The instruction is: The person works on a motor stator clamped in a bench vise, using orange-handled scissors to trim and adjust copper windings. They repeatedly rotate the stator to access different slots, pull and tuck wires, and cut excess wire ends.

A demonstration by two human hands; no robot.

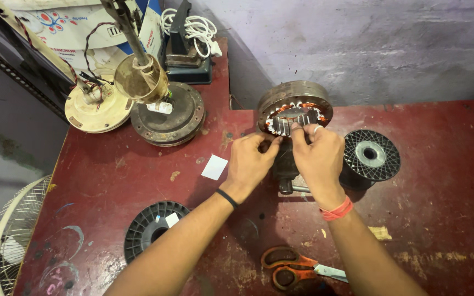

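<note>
One round motor stator (pixel 294 107), a grey metal ring with copper windings inside, stands tilted on a small dark stand at the far middle of the red table (pixel 429 219). Both hands meet at its near rim. The left hand (pixel 252 163), with one black band on its wrist, has its fingers curled and pinched at the ring's lower edge, about 7 o'clock on the ring. The right hand (pixel 318 156), with one ring on a finger and one orange band at the wrist, pinches the windings at about 6 o'clock, fingertips nearly closed; what thin thing they grip I cannot tell.

Two black spools lie on the table: one (pixel 370 156) at 3 o'clock from the hands, just beside the right hand, one (pixel 152 226) at 8 o'clock, well apart. One white paper slip (pixel 214 167) sits at 9 o'clock, near the left hand. One pair of orange-handled scissors (pixel 294 268) lies at 6 o'clock. Two fan motor housings, one cream (pixel 97 107), one dark (pixel 174 118), sit at 10 o'clock.
</note>
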